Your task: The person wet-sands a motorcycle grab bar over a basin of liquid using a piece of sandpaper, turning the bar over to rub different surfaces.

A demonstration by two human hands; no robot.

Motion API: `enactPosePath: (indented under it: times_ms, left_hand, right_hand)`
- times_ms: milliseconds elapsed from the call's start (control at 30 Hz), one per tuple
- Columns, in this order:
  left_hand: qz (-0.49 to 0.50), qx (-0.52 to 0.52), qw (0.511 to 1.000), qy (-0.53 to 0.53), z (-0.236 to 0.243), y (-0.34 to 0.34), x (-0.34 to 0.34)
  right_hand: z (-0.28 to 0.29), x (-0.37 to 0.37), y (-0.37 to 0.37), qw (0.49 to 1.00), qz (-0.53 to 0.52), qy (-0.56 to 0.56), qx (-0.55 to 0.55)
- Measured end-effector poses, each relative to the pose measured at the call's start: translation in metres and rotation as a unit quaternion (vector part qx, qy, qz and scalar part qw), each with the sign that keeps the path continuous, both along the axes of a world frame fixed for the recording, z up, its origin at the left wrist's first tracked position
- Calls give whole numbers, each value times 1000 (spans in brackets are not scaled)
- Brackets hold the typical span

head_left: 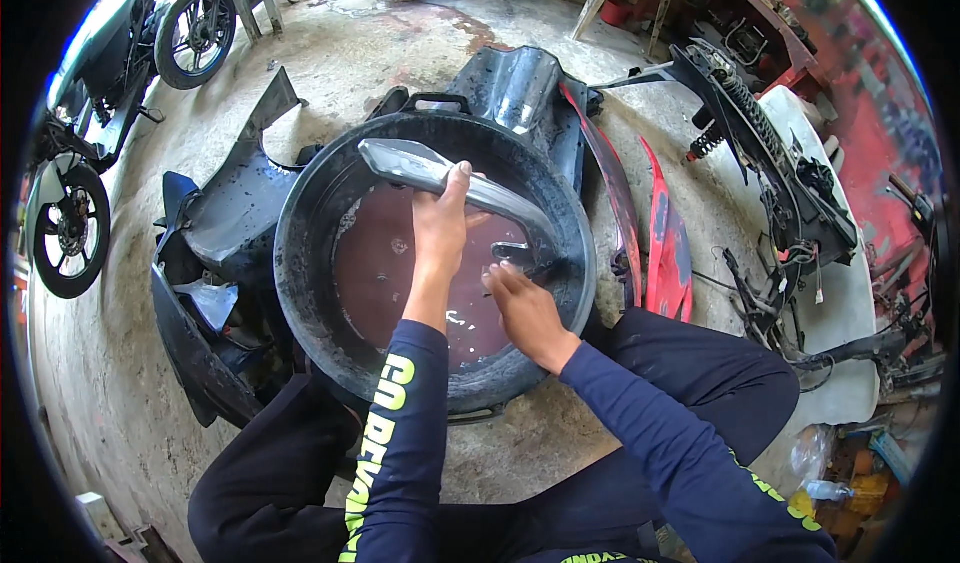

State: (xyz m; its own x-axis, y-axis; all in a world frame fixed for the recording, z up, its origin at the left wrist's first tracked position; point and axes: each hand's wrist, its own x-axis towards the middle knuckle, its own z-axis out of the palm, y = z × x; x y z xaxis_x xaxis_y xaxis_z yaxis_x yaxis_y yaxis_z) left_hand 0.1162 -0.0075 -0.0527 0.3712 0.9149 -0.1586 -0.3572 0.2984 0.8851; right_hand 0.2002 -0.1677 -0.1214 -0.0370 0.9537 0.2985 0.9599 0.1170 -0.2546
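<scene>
Grips panel (497,199) in closed left hand (440,231) over water (385,268) in tub (305,263); could drop it through a slippery one-handed hold. Farther right, half-curls right hand (530,318) near panel's right end, cannot tell whether holding anything; could scrape knuckles by letting panel swing.

The long, curved grey plastic panel (500,200) is showing a smooth sheen. The round black plastic tub (308,263) is looking matt and scuffed.
</scene>
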Motion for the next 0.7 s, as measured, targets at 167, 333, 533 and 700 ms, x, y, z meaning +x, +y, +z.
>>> enactPosePath:
  times_ms: [167, 333, 533, 700]
  left_hand:
    - [-1, 1, 1000, -7, 1, -1, 4]
    - [1, 12, 1000, -6, -2, -3, 0]
    - [2, -3, 1000, -12, -11, 1, 0]
    - [8, 3, 1000, 8, -4, -6, 4]
  right_hand:
    - [-7, 31, 31, 996, 5, -47, 79]
    - [-26, 19, 18, 990, -42, -128, 42]
    - [-28, 29, 36, 994, -14, -107, 27]
    - [-26, 33, 30, 986, 28, -162, 10]
